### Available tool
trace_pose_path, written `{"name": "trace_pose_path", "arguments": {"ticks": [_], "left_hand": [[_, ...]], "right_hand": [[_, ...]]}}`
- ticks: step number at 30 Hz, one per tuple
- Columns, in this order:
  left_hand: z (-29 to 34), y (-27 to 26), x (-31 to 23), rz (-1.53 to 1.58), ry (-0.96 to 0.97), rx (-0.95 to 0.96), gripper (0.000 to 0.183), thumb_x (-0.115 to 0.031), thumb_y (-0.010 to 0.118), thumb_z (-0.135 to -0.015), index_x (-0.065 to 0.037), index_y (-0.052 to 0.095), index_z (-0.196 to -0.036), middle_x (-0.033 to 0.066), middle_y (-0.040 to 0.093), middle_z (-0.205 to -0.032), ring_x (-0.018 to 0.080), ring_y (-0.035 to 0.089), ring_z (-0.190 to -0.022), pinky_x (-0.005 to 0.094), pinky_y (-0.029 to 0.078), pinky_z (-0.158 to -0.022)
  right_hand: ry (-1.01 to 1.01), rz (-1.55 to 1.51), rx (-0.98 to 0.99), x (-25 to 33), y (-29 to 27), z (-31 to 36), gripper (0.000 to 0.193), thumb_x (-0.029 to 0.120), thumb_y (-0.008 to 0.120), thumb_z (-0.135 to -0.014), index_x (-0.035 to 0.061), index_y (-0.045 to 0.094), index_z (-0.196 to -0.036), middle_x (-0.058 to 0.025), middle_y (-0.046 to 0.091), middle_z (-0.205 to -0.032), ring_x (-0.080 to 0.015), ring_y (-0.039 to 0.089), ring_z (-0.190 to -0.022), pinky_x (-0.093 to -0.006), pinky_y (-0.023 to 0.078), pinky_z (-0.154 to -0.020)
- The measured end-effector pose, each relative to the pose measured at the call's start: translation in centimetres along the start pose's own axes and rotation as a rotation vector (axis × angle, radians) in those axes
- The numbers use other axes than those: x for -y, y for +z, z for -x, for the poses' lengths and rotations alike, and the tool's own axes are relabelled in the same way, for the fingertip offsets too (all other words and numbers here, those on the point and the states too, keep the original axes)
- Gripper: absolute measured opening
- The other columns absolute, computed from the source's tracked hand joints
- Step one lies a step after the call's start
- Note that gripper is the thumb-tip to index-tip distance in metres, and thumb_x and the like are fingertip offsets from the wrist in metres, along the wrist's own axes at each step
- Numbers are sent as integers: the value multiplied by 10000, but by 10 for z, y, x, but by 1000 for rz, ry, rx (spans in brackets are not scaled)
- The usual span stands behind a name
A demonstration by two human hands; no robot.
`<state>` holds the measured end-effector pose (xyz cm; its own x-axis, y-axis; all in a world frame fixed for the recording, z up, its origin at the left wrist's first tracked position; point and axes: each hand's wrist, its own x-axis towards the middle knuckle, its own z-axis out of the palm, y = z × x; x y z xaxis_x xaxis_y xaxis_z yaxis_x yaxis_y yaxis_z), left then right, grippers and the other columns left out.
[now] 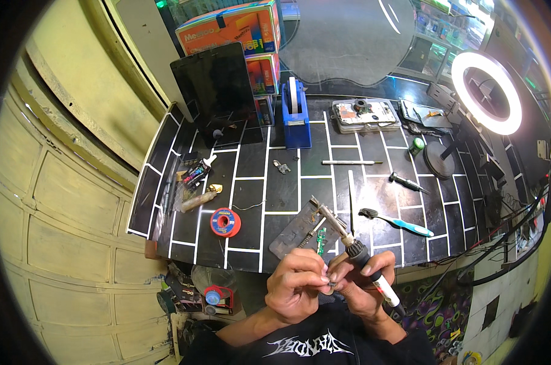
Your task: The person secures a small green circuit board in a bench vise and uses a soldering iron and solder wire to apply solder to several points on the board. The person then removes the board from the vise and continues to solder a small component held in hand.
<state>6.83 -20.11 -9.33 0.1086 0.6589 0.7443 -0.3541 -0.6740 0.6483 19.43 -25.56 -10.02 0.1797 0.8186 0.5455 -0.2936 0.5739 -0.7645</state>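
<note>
My right hand (362, 298) is closed around a soldering iron (382, 287) with a black and white handle. Its metal barrel slants up and left, away from me. In front of my chest, just past the table edge, my left hand (293, 285) pinches a small dark part (331, 283), too small to identify. The right thumb and fingertips meet the left fingertips at that part. Beyond the hands lies a dark flat work plate (290, 236), partly covered by the iron. A narrow green circuit board (321, 241) shows on it beside the left fingers.
Left on the table are a red solder spool (234, 222), a syringe (197, 201) and a black tube (197, 173). To the right lie a toothbrush (403, 225) and a screwdriver (408, 181). Behind stand a blue tape dispenser (296, 131), a tablet (213, 97) and a ring light (511, 115).
</note>
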Motion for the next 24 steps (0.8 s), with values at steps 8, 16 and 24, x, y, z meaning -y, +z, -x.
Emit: {"name": "trace_pose_path", "arguments": {"ticks": [8,16,24], "left_hand": [[1,0,-2,-97,-25,-7,243,101,749,-786,-26,618,-946,119,613,-882,250,650,-769,360,553,-699],[4,5,-3,-14,-42,-58,200,69,756,-787,-8,607,-896,118,603,-880,253,643,-768,350,550,-699],[2,11,-8,-99,-47,-108,173,128,697,-744,11,591,-813,121,600,-832,240,629,-743,337,537,-658]], "right_hand": [[92,-53,-109,2,7,3,442,-96,674,-898,89,320,-1085,-247,666,-963,-271,695,-916,-399,586,-794],[-92,234,-67,-2,8,6,505,-108,685,-878,137,286,-1067,-217,692,-902,-280,712,-853,-417,572,-781],[-173,242,-111,-6,13,3,483,-59,734,-863,155,334,-1026,-177,715,-891,-287,728,-843,-451,551,-818]]}}
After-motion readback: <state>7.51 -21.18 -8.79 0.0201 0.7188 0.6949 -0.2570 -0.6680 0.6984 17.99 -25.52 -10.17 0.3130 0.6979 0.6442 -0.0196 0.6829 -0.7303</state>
